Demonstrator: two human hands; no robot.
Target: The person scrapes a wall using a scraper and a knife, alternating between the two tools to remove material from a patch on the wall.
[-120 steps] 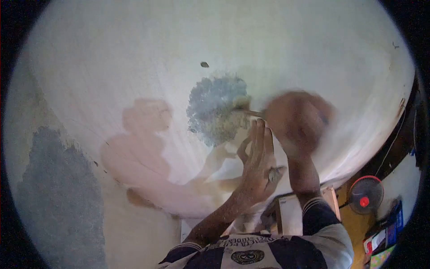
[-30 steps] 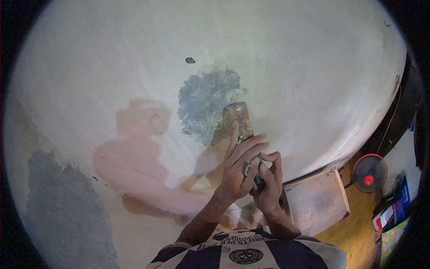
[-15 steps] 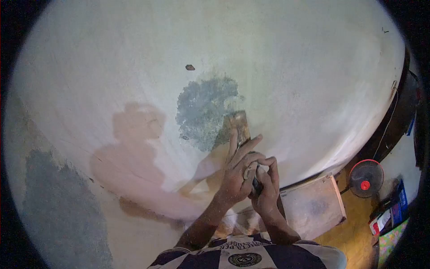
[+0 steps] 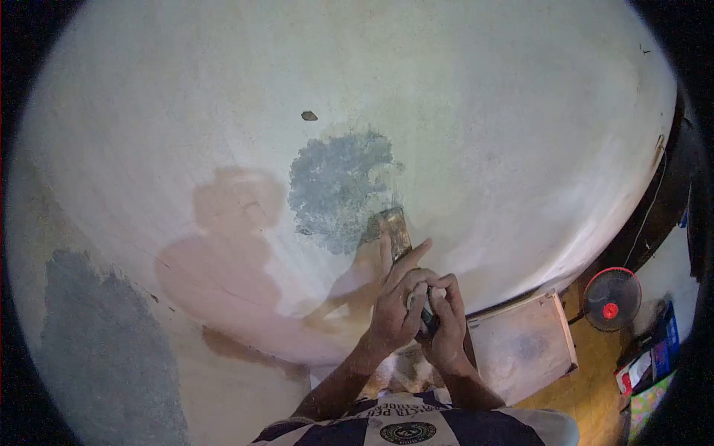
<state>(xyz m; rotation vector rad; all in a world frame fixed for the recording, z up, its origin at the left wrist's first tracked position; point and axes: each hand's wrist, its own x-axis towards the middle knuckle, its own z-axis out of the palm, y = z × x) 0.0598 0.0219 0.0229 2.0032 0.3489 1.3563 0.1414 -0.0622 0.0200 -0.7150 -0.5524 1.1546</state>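
Observation:
A scraper with a flat, worn, stained metal blade points up against the pale wall. Its tip rests by the lower right edge of a rough grey patch where the surface coat is gone. My left hand is closed around the handle, with fingers stretched along the blade. Lower on the same handle, my right hand is wrapped round it, thumb up beside the left thumb. Most of the handle is hidden by the fingers; only a dark end shows between the palms.
Another large grey patch covers the wall at lower left. A small dark chip mark sits above the middle patch. To the right are a pale box-like panel, a red-rimmed fan and bright items on the floor. My shadow falls on the wall.
Both hands and the scraper have moved a little down the wall, pulling the blade tip lower along the right side of the grey patch. The grip stays the same.

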